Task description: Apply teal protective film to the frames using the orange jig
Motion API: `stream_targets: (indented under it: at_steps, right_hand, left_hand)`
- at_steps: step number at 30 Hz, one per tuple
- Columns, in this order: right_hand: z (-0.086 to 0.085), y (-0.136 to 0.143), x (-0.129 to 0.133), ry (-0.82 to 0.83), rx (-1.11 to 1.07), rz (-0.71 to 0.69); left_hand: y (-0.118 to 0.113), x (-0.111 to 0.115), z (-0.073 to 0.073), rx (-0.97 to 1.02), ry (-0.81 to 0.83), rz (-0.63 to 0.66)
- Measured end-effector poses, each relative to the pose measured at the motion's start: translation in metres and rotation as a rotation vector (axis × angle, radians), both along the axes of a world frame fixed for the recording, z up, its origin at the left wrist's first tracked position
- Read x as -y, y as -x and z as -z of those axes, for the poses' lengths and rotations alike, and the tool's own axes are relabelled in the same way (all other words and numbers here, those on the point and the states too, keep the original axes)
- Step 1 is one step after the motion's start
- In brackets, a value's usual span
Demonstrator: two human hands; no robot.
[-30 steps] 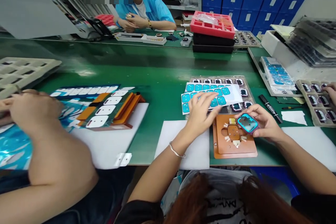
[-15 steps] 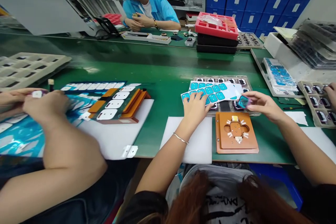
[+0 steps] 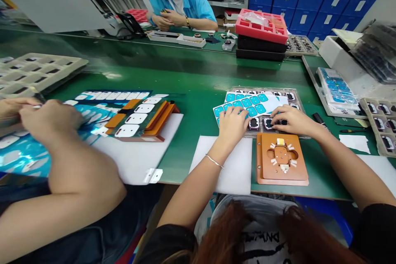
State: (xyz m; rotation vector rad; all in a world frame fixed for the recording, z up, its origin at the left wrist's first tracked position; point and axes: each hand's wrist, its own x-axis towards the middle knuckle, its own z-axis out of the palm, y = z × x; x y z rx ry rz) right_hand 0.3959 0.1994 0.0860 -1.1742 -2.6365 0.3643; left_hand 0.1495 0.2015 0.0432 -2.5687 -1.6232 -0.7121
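My left hand (image 3: 234, 124) lies with spread fingers on the lower left of a white sheet with blue rounded-square stickers (image 3: 259, 109). That sheet rests on a clear tray (image 3: 301, 107) of small dark square parts. At the tray's front row, my right hand (image 3: 286, 119) has its fingertips on a dark square part (image 3: 267, 123). Its fingers are bent around the part, which sits in a tray pocket. Just in front of the tray is an orange-brown fixture block (image 3: 298, 168) with a central recess and white tabs. A white foam sheet (image 3: 236, 169) lies left of the block.
A neighbour's arms (image 3: 77, 165) work at the left beside blue film (image 3: 27, 156) and an orange fixture (image 3: 154, 123). Across the bench sits a person in blue (image 3: 194, 4). Red and black trays (image 3: 261, 31) stand at the back; another parts tray (image 3: 382, 123) is at right.
My right hand has moved left and down to the tray's front row; the blue-faced part it held up no longer shows. A dark object now shows right of the tray. The view has shifted slightly.
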Motion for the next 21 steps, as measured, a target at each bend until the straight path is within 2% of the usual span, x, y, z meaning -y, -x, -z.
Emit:
stream_targets:
  at_steps: [4,9,12,16,21]
  right_hand:
    - [0.005,-0.005,-0.006,-0.059,-0.153,0.021]
    - [0.014,-0.008,-0.014,-0.163,-0.209,0.185]
    - [0.021,-0.012,-0.016,-0.107,-0.172,0.270]
    - [0.027,-0.014,-0.018,0.037,-0.097,0.401]
    - [0.030,-0.011,-0.019,0.098,-0.171,0.466]
  left_hand:
    - [-0.002,-0.001,0.000,0.003,0.025,0.037]
    - [-0.008,0.003,-0.003,-0.021,0.133,0.175]
    - [-0.011,0.005,-0.004,-0.031,0.135,0.259]
    - [-0.013,0.006,-0.004,-0.065,0.151,0.282]
    - [-0.011,0.004,-0.001,-0.050,0.122,0.302]
